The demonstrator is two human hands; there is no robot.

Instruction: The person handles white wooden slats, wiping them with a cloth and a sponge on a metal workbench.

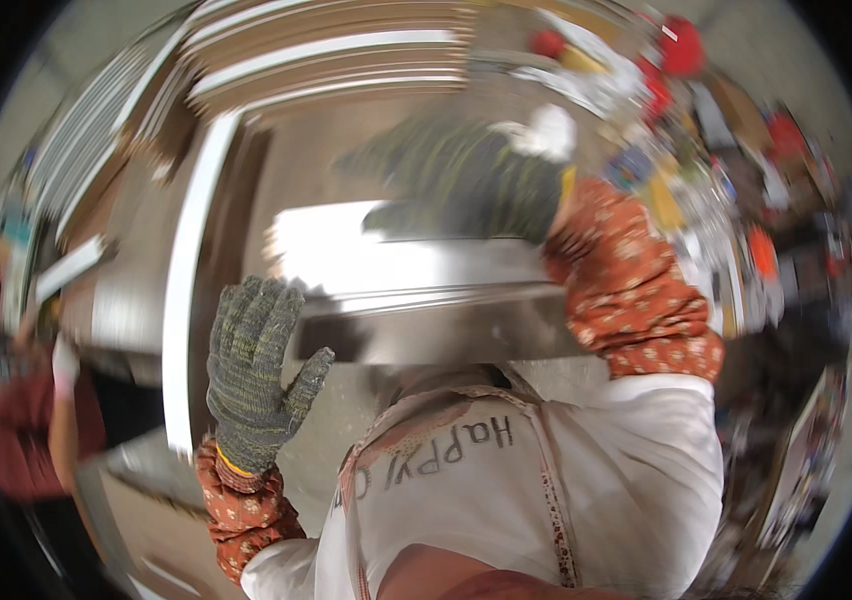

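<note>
My left hand (259, 375), in a dark grey-green knitted glove, is held flat with its fingers stretched and thumb apart. Nothing is in it; it is nearest the left end of a glossy white panel (321, 255). My right hand (466, 175), gloved alike and smeared by motion, reaches leftward over the panel's far side. Its fingers look extended, with the thumb apart over the white surface; whether it touches the panel I cannot tell. The panel lies crosswise in front of me, and a shiny strip runs along its near side.
A long white strip (196, 280) runs front to back on the left. Beyond lie stacked white-edged brown panels (336, 60). A white crumpled thing (546, 132) sits behind my right hand. Blurred clutter (716, 200) fills the right. Another person (31, 420) stands at far left.
</note>
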